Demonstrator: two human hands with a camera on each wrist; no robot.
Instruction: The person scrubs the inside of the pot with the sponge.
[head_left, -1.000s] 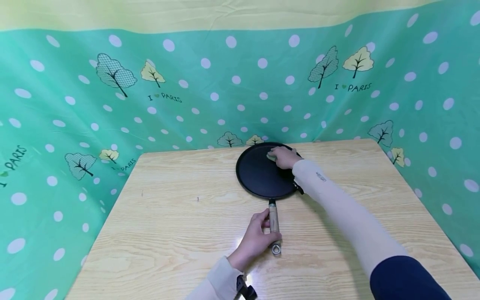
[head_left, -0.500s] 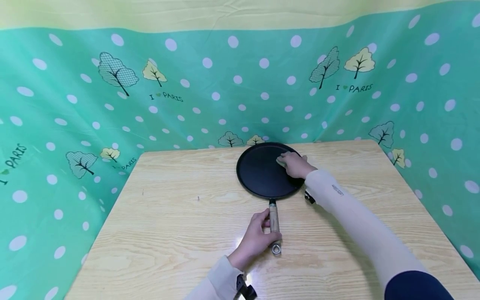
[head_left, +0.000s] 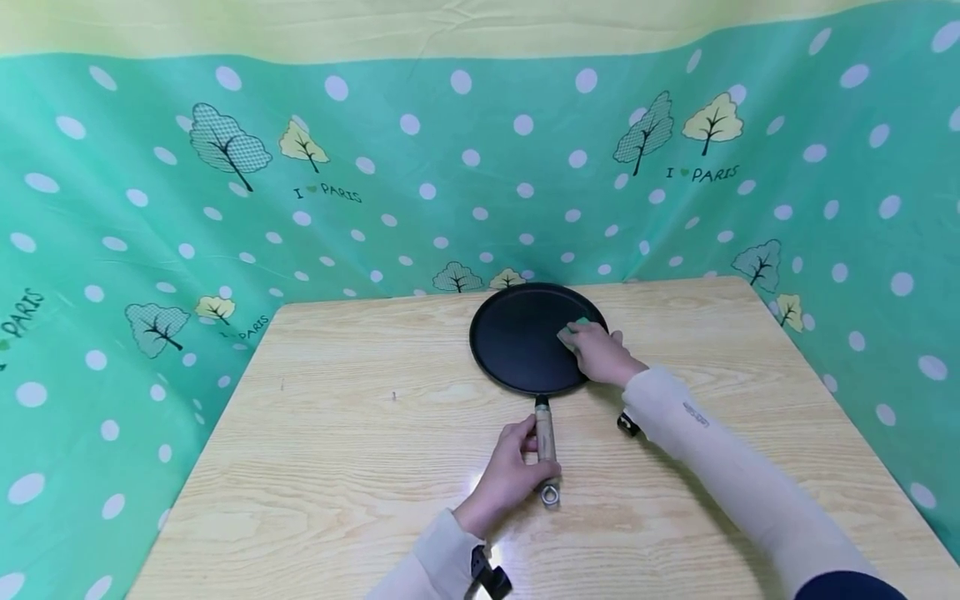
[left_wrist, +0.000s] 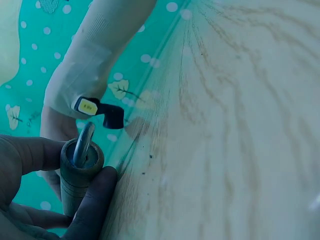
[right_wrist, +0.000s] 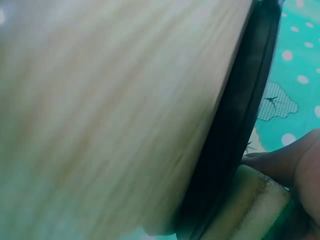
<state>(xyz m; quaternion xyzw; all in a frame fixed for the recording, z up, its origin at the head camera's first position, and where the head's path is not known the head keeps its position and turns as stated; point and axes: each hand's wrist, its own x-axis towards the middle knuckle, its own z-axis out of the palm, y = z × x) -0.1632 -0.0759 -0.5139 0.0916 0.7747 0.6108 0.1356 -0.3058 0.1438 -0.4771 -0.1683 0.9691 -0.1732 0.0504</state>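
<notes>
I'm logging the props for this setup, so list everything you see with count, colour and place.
pan: one, black, far side of the table
handle: one, light brown, on the pan's near side
ring: one, silver, at the handle's end
sponge: one, green and yellowish, at the pan's right side
table: one, light wood, beneath the pan
cloth: count unclear, green with pale dots and a yellow band, behind the table
sleeves: two, off-white, on the forearms
left hand: one, bare, gripping the handle
right hand: one, bare, holding the sponge
</notes>
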